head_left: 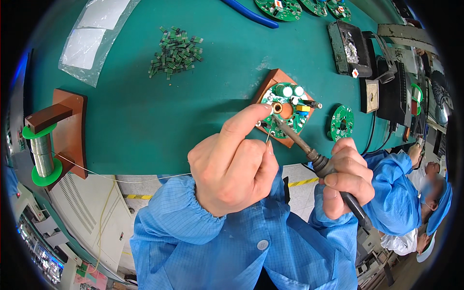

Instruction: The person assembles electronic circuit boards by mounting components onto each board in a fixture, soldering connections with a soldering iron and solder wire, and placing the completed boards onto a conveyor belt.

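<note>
A round green circuit board [279, 133] with capacitors and coils lies on a brown block [273, 78]. My left hand [232, 166] reaches over its near left side, index fingertip at a small copper coil [277, 108]. Thin solder wire [268, 135] is pinched between thumb and curled fingers, its end pointing at the board. In my right hand [349, 176] is a soldering iron [323, 163], gripped by its dark handle. The iron's tip meets the board just beside the coil and the left fingertip; the exact contact point is too small to tell.
At left, a solder spool [43, 157] sits on a brown stand [72, 130], its wire running to my left hand. Small pin parts [176, 53] lie heaped on the green mat. Another round board [341, 123] lies right, near a solder tray [350, 48]. A co-worker [398, 188] sits at right.
</note>
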Motion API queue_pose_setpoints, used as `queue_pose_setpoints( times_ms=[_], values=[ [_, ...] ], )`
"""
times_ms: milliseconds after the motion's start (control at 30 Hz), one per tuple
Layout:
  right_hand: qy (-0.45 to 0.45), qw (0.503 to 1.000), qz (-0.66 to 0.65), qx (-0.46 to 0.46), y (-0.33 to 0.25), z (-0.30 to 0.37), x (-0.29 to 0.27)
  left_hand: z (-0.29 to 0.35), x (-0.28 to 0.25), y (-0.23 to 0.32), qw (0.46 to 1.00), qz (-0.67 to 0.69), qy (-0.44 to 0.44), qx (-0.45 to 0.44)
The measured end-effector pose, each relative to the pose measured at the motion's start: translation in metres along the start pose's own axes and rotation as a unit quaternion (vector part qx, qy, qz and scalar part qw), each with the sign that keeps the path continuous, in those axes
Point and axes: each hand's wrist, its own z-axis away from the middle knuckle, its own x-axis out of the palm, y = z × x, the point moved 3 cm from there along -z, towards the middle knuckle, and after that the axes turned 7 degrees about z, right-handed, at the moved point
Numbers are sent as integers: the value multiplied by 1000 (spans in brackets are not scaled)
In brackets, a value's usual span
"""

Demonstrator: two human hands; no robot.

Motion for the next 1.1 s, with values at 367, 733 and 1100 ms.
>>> queue_pose_setpoints(
  times_ms=[367, 733, 1100],
  values=[
    [1, 1000, -5, 21, -1, -2, 0, 0, -3, -2, 999, 5, -38, 26],
    [20, 1000, 8, -2, -3, 0, 0, 1, -4, -3, 999, 21, -29, 24],
    [-13, 1000, 1, 15, -3, -3, 0, 1, -5, -2, 999, 17, -33, 25]
  ],
)
